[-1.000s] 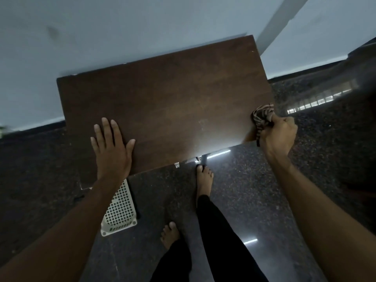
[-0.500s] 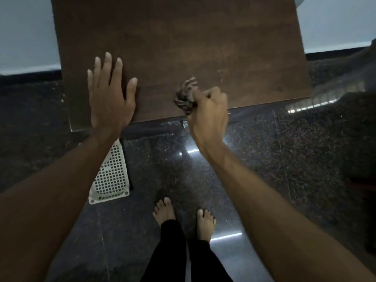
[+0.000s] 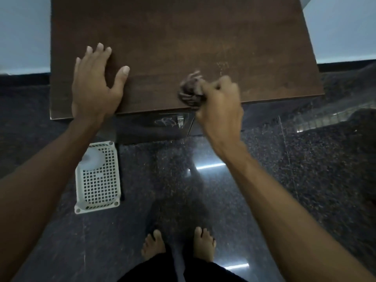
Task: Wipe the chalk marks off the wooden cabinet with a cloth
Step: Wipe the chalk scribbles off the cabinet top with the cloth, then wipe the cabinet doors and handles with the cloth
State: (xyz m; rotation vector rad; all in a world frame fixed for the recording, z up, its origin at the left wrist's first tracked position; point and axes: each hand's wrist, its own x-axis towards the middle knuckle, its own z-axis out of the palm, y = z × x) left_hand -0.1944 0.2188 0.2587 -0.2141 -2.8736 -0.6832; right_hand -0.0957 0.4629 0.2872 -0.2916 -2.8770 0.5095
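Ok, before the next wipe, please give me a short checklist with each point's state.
1. Right hand grips the cloth: ok.
2. Left hand flat on the cabinet top: ok.
3. Cloth near the top's front edge: ok.
4. Top free of chalk: not ok, faint marks right of the cloth.
5. Front face free of chalk: not ok, a scribble shows.
6. Cloth clean enough: cannot tell, blurred.

A white perforated basket (image 3: 97, 178) lies on the dark speckled floor (image 3: 284, 169) at lower left; a pale wall (image 3: 22, 33) fills the upper corners.
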